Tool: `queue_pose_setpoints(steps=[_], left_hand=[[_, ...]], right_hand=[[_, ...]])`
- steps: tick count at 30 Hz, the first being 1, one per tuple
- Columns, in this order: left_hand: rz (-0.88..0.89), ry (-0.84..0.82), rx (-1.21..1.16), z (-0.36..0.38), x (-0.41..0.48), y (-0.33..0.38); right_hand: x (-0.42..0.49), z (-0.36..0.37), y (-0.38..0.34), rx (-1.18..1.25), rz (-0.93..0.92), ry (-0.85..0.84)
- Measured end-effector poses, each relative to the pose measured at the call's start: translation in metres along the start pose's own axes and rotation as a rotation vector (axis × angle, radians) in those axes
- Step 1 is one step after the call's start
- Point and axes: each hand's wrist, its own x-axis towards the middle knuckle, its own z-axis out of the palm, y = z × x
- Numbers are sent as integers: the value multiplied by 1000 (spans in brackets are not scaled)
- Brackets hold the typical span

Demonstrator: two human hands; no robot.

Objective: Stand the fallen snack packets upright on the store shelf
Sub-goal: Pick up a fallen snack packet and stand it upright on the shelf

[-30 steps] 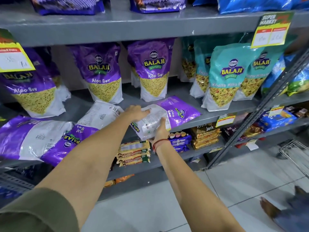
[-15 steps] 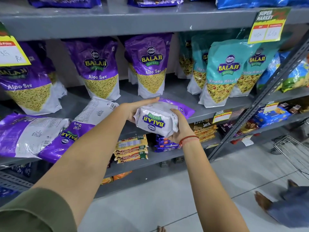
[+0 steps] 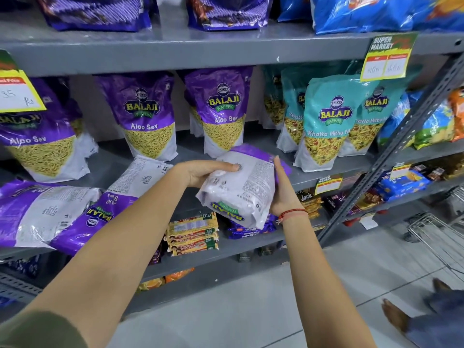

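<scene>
A purple and white Aloo Sev packet (image 3: 241,187) is held in both hands just in front of the middle shelf (image 3: 326,172), back side facing me and its logo end towards me. My left hand (image 3: 203,172) grips its left edge, my right hand (image 3: 282,189) its right edge. Two more purple packets lie flat on the shelf at the left: one (image 3: 120,194) beside my left arm, another (image 3: 42,212) further left. Three purple Aloo Sev packets (image 3: 148,116) stand upright behind them.
Teal Khatta Mitha packets (image 3: 326,121) stand upright on the right of the same shelf. Biscuit packs (image 3: 193,234) fill the lower shelf. A slanted metal upright (image 3: 391,151) crosses at the right. A wire trolley (image 3: 437,237) and another person's foot (image 3: 396,315) are on the floor.
Both hands lifted the packet off the shelf and turned it over; its printed back side now faces me, with the logo end low and towards me.
</scene>
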Motion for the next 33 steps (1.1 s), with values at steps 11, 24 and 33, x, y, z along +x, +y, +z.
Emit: queue_pose_setpoints(steps=[11,24,33], left_hand=[[394,244,-56,-18,-1,37],[744,602,21,-43,-19,71],[756,676,74,-37,-17,81]], right_hand=[[41,34,-67,-324,-292,14],[79,57,-117,-788,-551,-24],[77,52,-134,-791,-545,10]])
